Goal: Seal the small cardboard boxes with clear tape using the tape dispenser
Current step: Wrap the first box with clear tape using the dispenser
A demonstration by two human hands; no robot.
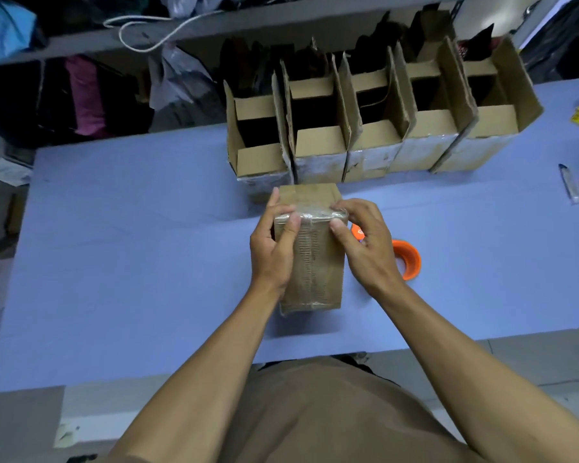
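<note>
both hands, left hand (pixel 271 252) and right hand (pixel 365 242), clamp the small brown taped cardboard box (pixel 311 262); the orange tape dispenser (pixel 406 259) lies half hidden behind the right hand, with a row of open cardboard boxes (pixel 375 128) beyond on the blue table (pixel 131 245).

Upright taped cardboard box (pixel 315 262), mid-table

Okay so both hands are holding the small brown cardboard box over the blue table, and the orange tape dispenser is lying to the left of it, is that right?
Not quite. The head view shows the orange tape dispenser lying to the right of the small brown cardboard box, partly behind the right hand. The rest holds: left hand and right hand hold the box over the blue table.
</note>
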